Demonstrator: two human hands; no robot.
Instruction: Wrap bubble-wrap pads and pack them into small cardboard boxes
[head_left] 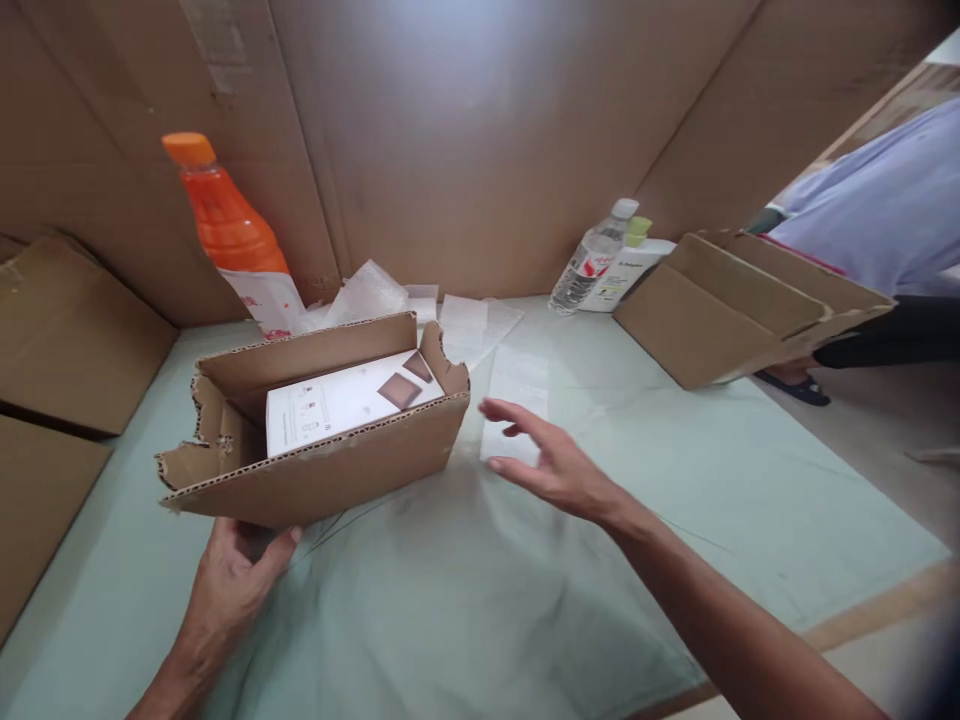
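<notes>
A small open cardboard box [360, 462] with ragged, torn rims sits left of centre, its near-left end seemingly tipped up. Inside it lies a white printed carton [337, 405] with brown square pictures. My left hand [232, 580] holds the box from below at its near-left end; the thumb shows at the bottom edge, and the other fingertips are hidden beneath. My right hand [544, 455] is raised just off the box's right end, thumb and fingers apart, nothing between them. Behind its fingers, a flat translucent plastic sheet [517, 375] lies on the cloth.
Behind the box stand an orange drink bottle [232, 225] and crumpled clear plastic wrap [367, 295]. A water bottle [592, 262], a white bottle [626, 275] and another open box [697, 320] are back right. Larger cartons [67, 340] line the left. A person [892, 200] is beyond the table [787, 490].
</notes>
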